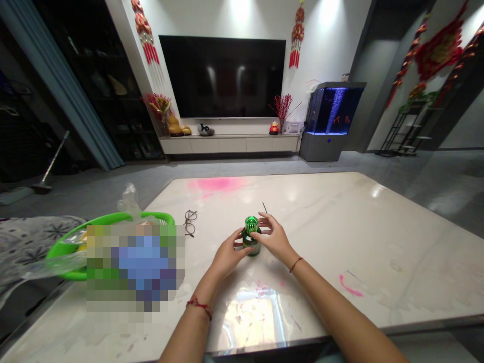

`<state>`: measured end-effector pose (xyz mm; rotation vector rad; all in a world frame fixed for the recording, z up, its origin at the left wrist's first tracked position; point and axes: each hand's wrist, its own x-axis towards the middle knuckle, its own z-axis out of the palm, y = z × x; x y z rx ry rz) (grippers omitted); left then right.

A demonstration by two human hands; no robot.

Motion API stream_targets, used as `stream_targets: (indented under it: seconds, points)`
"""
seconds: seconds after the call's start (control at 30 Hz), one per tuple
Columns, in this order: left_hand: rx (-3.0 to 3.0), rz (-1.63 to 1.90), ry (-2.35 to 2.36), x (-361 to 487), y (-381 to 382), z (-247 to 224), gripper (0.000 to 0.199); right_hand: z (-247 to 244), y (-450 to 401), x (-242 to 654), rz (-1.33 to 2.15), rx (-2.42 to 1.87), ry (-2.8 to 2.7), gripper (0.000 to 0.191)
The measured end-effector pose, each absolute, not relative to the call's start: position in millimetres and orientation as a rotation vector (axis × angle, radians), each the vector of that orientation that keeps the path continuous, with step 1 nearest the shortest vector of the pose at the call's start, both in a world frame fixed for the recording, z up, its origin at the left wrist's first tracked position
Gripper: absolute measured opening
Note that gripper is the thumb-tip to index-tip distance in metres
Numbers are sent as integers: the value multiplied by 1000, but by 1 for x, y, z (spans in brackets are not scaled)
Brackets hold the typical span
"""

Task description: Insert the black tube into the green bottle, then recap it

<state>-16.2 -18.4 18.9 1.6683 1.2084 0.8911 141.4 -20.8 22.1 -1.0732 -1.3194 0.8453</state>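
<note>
Dark-green, rounded, shiny bottle point(254, 246) stood upright on the white marbled table point(325, 227), just below the frame's centre. The left hand point(229, 254) held its body; the ribbed, glossy green cap point(251, 222) sat in place, whether loosened unclear; the right hand point(276, 237) gripped around its upper part.

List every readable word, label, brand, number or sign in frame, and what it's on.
No text is legible.
Bottle in the hands: any label too small to read.
Red wall hanging, right: gold markings too blurred.
Fish tank base: small blue-lit mark, too small.
Pale item beside the red branches: faint marks, unreadable.
</note>
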Motion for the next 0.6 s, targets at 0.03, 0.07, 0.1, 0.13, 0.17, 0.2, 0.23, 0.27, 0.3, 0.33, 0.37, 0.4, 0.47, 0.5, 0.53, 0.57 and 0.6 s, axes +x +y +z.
stream_targets:
  seconds: [0.03, 0.07, 0.1, 0.13, 0.17, 0.2, 0.23, 0.27, 0.3, 0.33, 0.37, 0.4, 0.47, 0.5, 0.53, 0.57, 0.6]
  points:
    - [1666, 897, 1209, -16, -18, 19, 61, 21, -21, 142, 855, -1065, -1312, 58]
    - [1664, 905, 1209, -16, -18, 19, 60, 21, -21, 142, 866, -1057, -1303, 57]
    - [1664, 910, 1207, -16, -18, 19, 60, 20, -21, 142, 876, -1048, -1293, 56]
    - [1663, 913, 1207, -16, -18, 20, 60, 20, -21, 143, 886, -1039, -1281, 55]
    - [1661, 911, 1211, -15, -19, 20, 60, 21, -21, 143, 896, -1031, -1271, 54]
    - [1656, 907, 1219, -15, -19, 21, 61, 21, -22, 143, 903, -1025, -1261, 52]
    - [1649, 901, 1229, -15, -19, 21, 61, 21, -22, 143, 908, -1022, -1253, 49]
    - [1642, 897, 1238, -15, -19, 22, 62, 22, -23, 143, 909, -1023, -1246, 46]
    - [1638, 896, 1243, -14, -20, 22, 62, 22, -23, 143, 908, -1028, -1239, 43]
    - [1640, 897, 1244, -14, -20, 23, 62, 22, -23, 142, 904, -1035, -1233, 39]
    - [1647, 898, 1240, -14, -20, 23, 61, 22, -22, 142, 899, -1040, -1232, 36]
    - [1657, 898, 1233, -14, -20, 23, 60, 21, -22, 142, 895, -1041, -1242, 33]
    - [1674, 890, 1222, -14, -19, 22, 60, 20, -21, 142, 884, -1034, -1282, 26]
    - [1677, 883, 1223, -14, -19, 22, 60, 20, -21, 142, 879, -1028, -1303, 24]
    - [1674, 878, 1228, -15, -18, 21, 61, 19, -21, 142, 873, -1024, -1321, 23]
    - [1668, 875, 1234, -15, -17, 20, 62, 19, -21, 142, 865, -1024, -1330, 24]
    - [1661, 875, 1237, -15, -17, 19, 62, 19, -22, 142, 857, -1028, -1335, 25]
